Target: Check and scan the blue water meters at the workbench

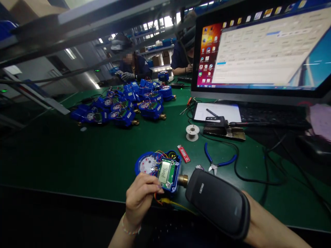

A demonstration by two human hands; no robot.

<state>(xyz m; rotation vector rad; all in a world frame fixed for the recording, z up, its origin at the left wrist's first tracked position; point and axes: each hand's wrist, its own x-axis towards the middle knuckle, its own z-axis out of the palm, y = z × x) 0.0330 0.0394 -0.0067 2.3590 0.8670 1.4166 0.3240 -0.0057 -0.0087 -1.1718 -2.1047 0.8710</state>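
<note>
One big monitor [261, 48] stands behind and to the right of the blue meter [161, 170] on the green table [77, 162]. Right hand [219, 203] is gripping a black scanner [217, 201] just right of the meter. Left hand [141, 196] is pinching the meter's near edge. Blue pliers [217, 162] lie right of it.

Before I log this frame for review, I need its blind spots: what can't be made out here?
- Right hand: head view, hidden behind the black device strapped on the forearm, so its grip is unknown.
- Left hand: its fingertips cover the near edge of the blue meter.
- Monitor: window text too small and blurred; right side cut by the frame.
- Pile of blue meters: dials too small to read.
</note>
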